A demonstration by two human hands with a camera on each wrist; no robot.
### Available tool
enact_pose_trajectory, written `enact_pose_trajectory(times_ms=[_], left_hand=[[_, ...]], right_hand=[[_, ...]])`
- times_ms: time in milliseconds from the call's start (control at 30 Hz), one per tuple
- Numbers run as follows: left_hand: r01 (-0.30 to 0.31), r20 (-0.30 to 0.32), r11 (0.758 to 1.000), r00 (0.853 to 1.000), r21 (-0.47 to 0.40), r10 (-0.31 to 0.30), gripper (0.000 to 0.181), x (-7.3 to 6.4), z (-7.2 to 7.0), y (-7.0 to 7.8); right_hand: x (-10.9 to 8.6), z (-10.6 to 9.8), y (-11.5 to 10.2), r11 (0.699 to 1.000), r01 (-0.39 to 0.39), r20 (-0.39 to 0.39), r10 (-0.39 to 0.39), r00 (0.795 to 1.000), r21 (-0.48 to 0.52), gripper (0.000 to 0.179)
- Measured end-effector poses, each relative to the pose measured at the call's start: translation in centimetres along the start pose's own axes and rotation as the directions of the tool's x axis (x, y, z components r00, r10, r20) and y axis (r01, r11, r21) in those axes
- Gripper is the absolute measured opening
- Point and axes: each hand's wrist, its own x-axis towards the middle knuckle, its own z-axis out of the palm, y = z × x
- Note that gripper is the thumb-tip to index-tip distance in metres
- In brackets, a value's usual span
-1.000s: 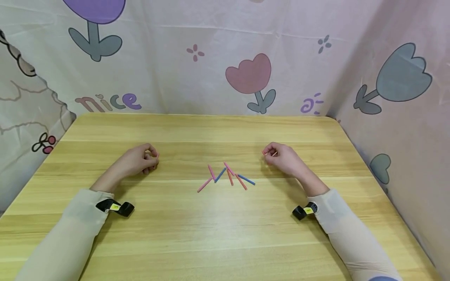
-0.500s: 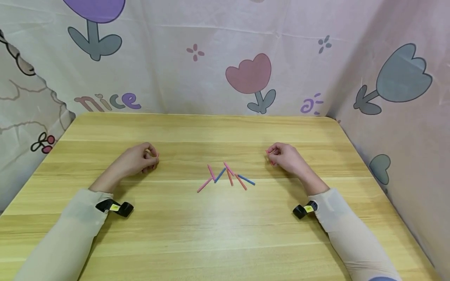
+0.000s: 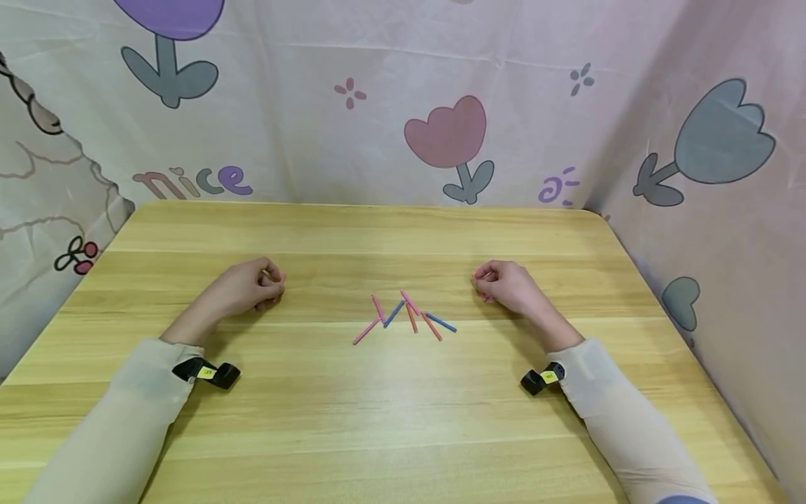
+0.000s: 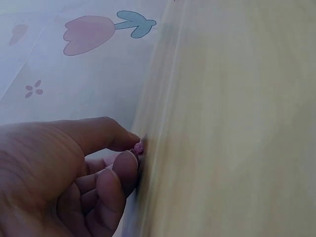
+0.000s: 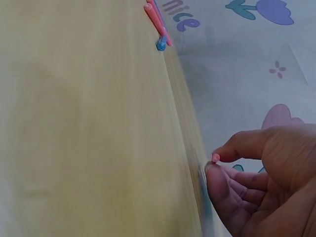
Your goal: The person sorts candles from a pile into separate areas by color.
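Note:
In the head view my left hand (image 3: 245, 285) is at the left, held low over the table. Thumb and forefinger pinch a thin pink stick (image 4: 139, 147), seen end-on in the left wrist view and mostly hidden by the fingers. My right hand (image 3: 508, 285), on the opposite side, pinches a pinkish-red stick (image 5: 216, 157) between thumb and fingertip. Between the hands lies a zigzag of thin coloured sticks: a pink stick (image 3: 366, 332) at its left end, a blue stick (image 3: 394, 314), an orange stick (image 3: 432, 326) and a blue stick (image 3: 441, 322) at its right end among them.
The wooden table (image 3: 378, 434) reaches back to a printed cloth (image 3: 302, 126) hanging behind it, with more cloth on both sides. Each sleeve carries a black wrist camera, one on the left (image 3: 224, 375) and one on the right (image 3: 533, 382).
My right hand shifts slightly right, then back left and a little nearer, its stick turning in the fingers. My left hand stays almost still, and the sticks on the table have not moved.

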Motion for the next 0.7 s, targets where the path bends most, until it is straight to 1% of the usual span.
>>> enact_pose_trajectory(times_ms=[233,367,533,700], left_hand=[[0.0,0.015,1.0,1.0,-0.01,0.001,0.022,0.0,0.2,0.1],[0.014,0.015,1.0,1.0,-0.013,-0.014,0.024,-0.1,0.1,0.3],[0.015,0.001,1.0,1.0,-0.002,-0.015,0.023,-0.3,0.0,0.7],[0.0,-0.026,0.999,1.0,0.04,0.001,0.021,-0.3,0.1,1.4]], right_hand=[[0.0,0.2,0.2,0.997,-0.016,-0.022,0.014,1.0,-0.069,0.02],[0.0,0.4,0.5,0.995,-0.012,-0.029,0.009,1.0,-0.098,0.02],[0.0,0.5,0.7,0.993,-0.011,-0.038,0.006,0.999,-0.121,0.019],[0.0,0.5,0.6,0.993,-0.017,-0.033,0.013,0.999,-0.119,0.02]])
